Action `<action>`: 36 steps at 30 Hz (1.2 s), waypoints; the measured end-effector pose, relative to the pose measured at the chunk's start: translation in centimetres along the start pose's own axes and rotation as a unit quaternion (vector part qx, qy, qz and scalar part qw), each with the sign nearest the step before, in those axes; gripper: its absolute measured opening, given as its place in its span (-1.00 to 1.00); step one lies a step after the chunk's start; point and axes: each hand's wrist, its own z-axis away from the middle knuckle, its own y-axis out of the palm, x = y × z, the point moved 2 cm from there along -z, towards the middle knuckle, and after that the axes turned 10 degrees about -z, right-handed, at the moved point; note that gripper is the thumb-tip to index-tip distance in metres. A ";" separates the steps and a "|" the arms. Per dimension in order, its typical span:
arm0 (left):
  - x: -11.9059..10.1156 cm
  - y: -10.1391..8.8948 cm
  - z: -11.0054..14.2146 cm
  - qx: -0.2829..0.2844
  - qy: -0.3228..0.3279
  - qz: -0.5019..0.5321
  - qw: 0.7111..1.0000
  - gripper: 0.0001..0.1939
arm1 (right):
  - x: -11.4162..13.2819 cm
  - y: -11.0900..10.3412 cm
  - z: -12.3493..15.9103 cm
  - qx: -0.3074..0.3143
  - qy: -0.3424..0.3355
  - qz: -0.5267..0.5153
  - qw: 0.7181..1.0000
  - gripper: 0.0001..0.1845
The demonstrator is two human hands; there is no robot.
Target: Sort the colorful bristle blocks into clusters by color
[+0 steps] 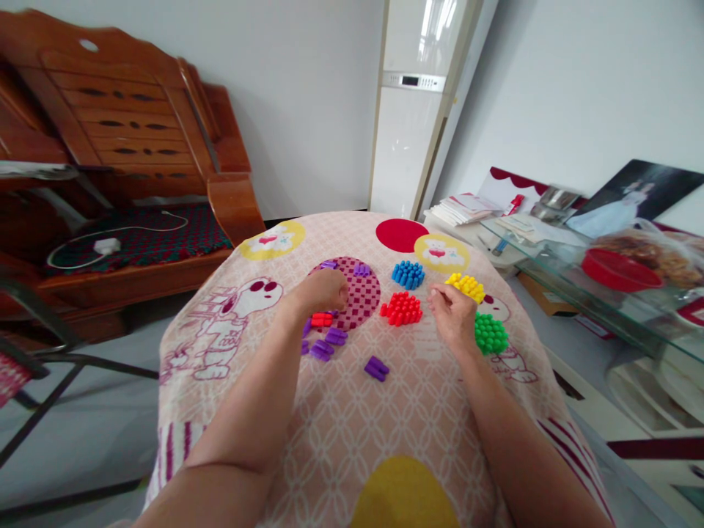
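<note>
My left hand (328, 290) is closed over the dark checked circle at the table's middle, its knuckles hiding whatever its fingers hold. Around it lie small purple plastic pieces (336, 336) in little groups, with a few red pieces (322, 320) just below the wrist. My right hand (452, 314) has thumb and fingertips pinched together; anything between them is too small to make out. It is close to a cluster of upright yellow pegs (466, 285) and a cluster of green pegs (490, 334). Left of it stand red pegs (401, 309) and blue pegs (408, 274).
A patterned tablecloth (352, 425) covers the round table. Nearer to me lies another purple group (377, 368). At right, a glass shelf (594, 293) carries a red bowl (621, 269) and papers. A wooden bench (126, 147) stands at left, a white cabinet unit (410, 132) behind.
</note>
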 end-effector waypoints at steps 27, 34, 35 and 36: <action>-2.2 1.6 -2.2 -0.185 0.048 0.174 0.966 -0.71 | 0.9 -0.9 -0.4 -0.017 -0.006 -0.027 0.999 -0.65; -4.3 4.0 -5.2 -0.176 0.060 0.240 0.953 -0.70 | 0.6 -0.9 -0.3 -0.014 -0.008 -0.023 1.000 -0.64; -4.5 4.2 -5.3 -0.168 0.061 0.242 0.954 -0.69 | 0.7 -0.9 -0.3 -0.015 -0.008 -0.022 1.000 -0.64; -4.7 4.3 -5.4 -0.159 0.062 0.243 0.955 -0.69 | 0.8 -0.9 -0.3 -0.015 -0.008 -0.021 1.000 -0.64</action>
